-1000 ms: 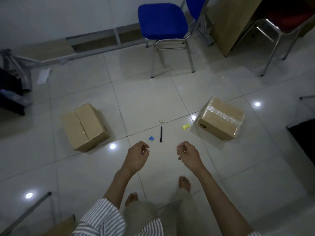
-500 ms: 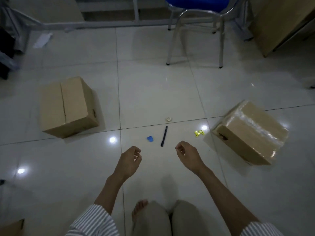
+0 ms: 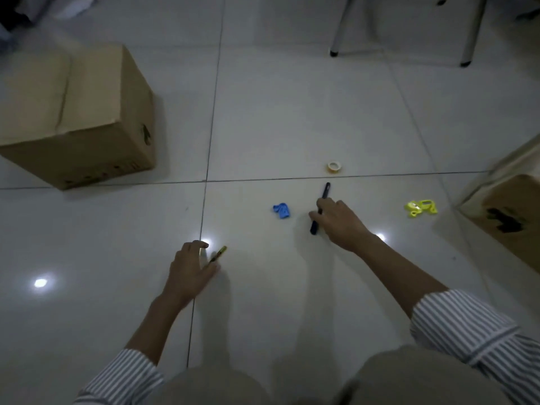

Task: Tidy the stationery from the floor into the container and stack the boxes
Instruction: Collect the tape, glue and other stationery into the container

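Black pen (image 3: 327, 190) on the floor (image 3: 292, 112), right hand (image 3: 340, 225) curled round it; left hand (image 3: 190, 271) pinches a pencil (image 3: 218, 254). Gathering step; next calls for lifting the pen without dropping the pencil

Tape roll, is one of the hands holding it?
No, the tape roll lies alone on the floor, and the right hand holds the dark pen instead.
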